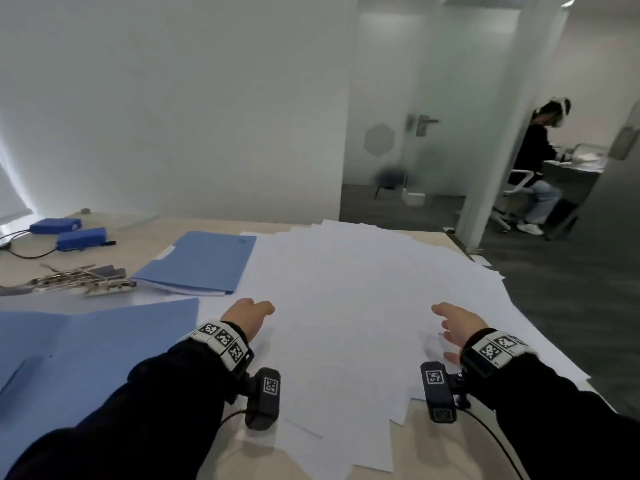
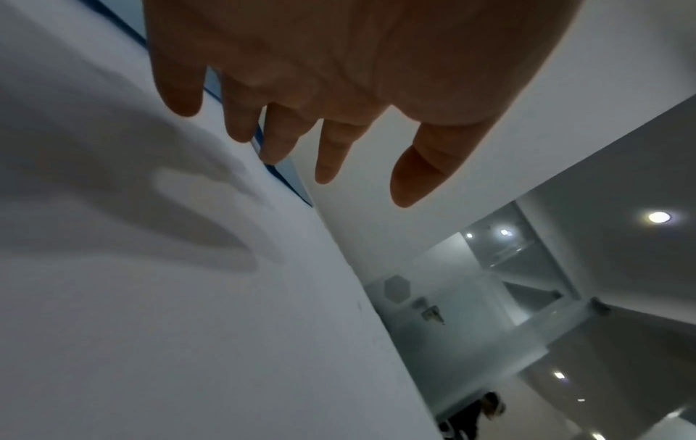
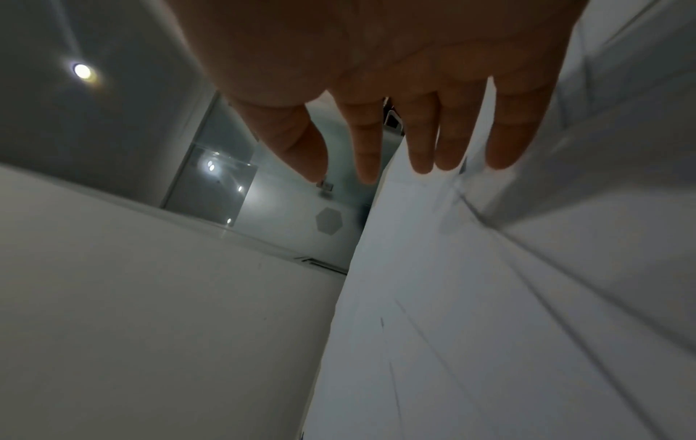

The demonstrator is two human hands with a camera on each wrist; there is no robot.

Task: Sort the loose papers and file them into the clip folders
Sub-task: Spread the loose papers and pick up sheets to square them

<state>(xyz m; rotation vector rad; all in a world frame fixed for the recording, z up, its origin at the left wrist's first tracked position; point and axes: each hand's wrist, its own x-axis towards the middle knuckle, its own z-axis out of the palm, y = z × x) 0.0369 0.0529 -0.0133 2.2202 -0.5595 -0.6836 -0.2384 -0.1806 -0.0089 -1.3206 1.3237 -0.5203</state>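
Paper covers most of the table in the head view: a wide, untidy spread of loose white papers runs from the far edge to the near edge and overhangs the right edge. The left hand and the right hand hover over the near part of the spread, well apart, fingers relaxed and holding nothing. A closed blue folder lies toward the far left, its right edge touching the papers. An open blue folder lies at the near left corner, partly under the left sleeve. Between the two, near the left edge, sits a heap of metal clips. Two blue boxes with cables rest at the far left corner. A person sits at a desk in the room beyond.

From the left wrist, the left hand shows its palm, fingers spread wide just above the papers, casting a shadow on them. A blue folder edge shows past the fingertips.

From the right wrist, the right hand is likewise wide, straight fingers extended over overlapping sheets; whether they touch cannot be told.
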